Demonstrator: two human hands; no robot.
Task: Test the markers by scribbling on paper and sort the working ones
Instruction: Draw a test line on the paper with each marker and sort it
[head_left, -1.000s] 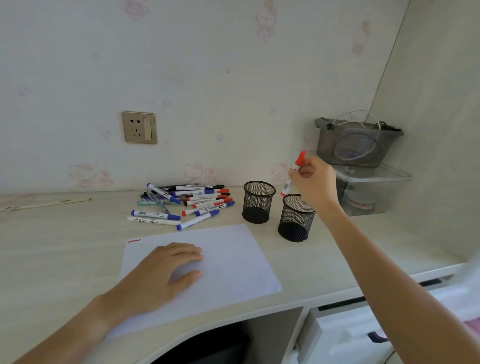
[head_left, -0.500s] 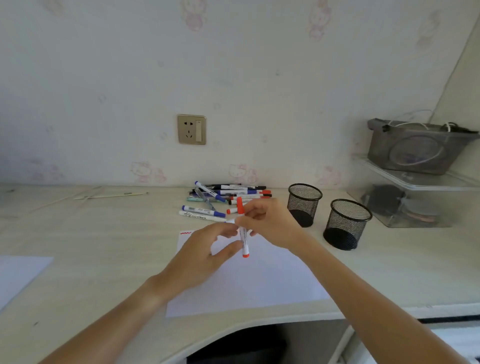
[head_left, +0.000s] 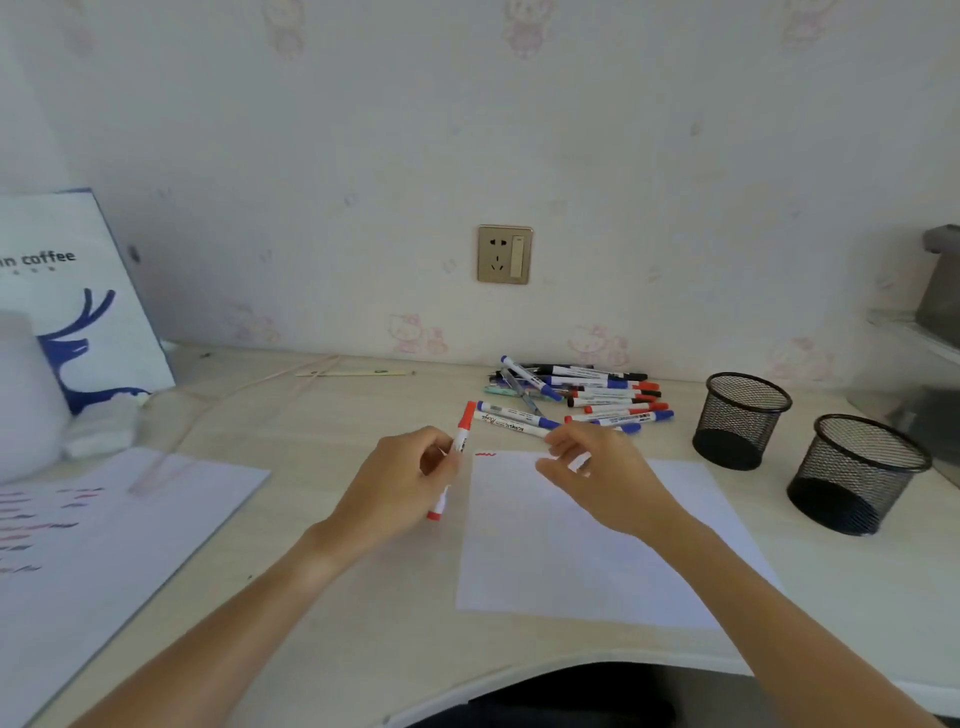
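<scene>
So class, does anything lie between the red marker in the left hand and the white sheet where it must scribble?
Nothing visible does. The left hand holds the red marker just left of the white sheet, with bare desk between them; the right hand hovers over the sheet's top.

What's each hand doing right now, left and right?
Left hand: grips a red-capped marker.
Right hand: fingers curled near the marker pile; whether it holds anything cannot be told.

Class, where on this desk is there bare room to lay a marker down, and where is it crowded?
Free: the pale wooden desk between the scribbled sheet and the white paper; also behind the left hand. Crowded: the marker pile and two black mesh cups.
</scene>
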